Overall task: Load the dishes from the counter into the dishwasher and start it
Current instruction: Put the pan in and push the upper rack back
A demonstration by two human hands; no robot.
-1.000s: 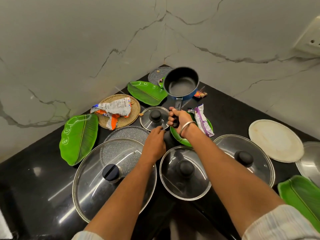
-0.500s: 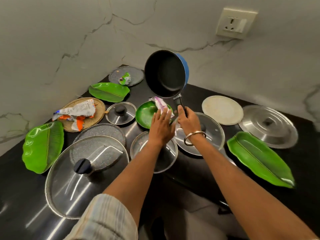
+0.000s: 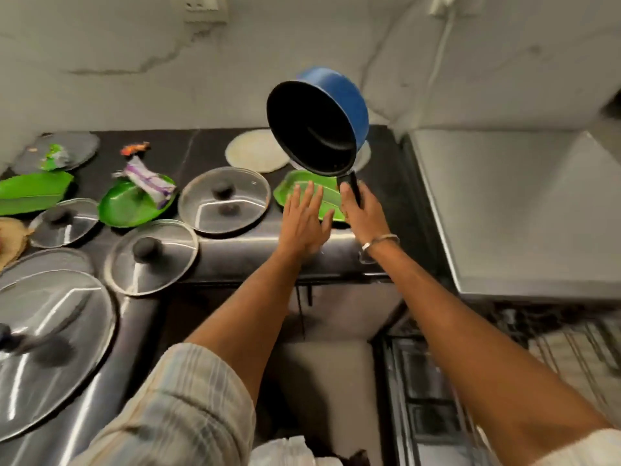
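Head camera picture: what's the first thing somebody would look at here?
Most likely the blue saucepan, tipped on its side in the air so its black inside faces the camera, held by its black handle in the right hand. Next, the left hand with its fingers spread over a green leaf-shaped plate on the black counter. To the left lie several glass lids with black knobs.

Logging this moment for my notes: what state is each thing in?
Blue saucepan: lifted, tilted, empty.
Right hand: grips the saucepan handle.
Left hand: open, holding nothing.
Round green plate: on the counter, wrapper on it.
Glass lids: lying flat, knobs up.
Dishwasher rack: pulled out.
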